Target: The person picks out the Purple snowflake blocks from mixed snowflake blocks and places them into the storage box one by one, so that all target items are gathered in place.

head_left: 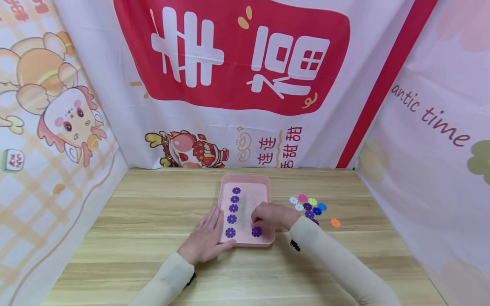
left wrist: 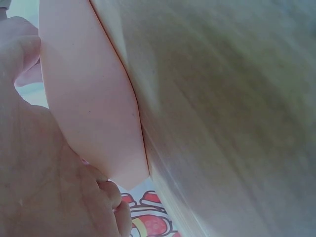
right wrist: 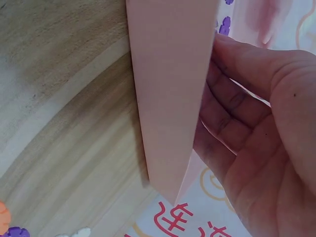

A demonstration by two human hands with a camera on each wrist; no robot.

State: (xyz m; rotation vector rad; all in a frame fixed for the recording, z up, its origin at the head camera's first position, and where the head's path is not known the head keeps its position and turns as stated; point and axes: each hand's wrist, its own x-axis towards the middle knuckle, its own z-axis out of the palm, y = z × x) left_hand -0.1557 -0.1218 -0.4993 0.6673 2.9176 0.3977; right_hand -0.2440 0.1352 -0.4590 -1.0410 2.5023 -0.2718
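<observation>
A pink tray (head_left: 248,245) stands on the table with a column of several purple snowflake discs (head_left: 232,219) along its left side. My left hand (head_left: 204,238) lies at the tray's left front corner, fingers extended along the side and thumb on the front rim; the left wrist view shows this thumb (left wrist: 27,52) at the rim. Inside the tray on the right, my right hand (head_left: 269,215) has curled fingers and pinches a purple snowflake disc (head_left: 256,231) near the front. In the right wrist view the tray wall hides part of the right fingers (right wrist: 237,106).
Right of the tray lies a loose group of discs: white discs (head_left: 294,200), a pink disc (head_left: 303,197), a yellow disc (head_left: 312,201), blue and purple ones (head_left: 309,214). An orange disc (head_left: 335,222) sits apart. Printed cloth (head_left: 237,106) hangs behind the wooden table (head_left: 153,204).
</observation>
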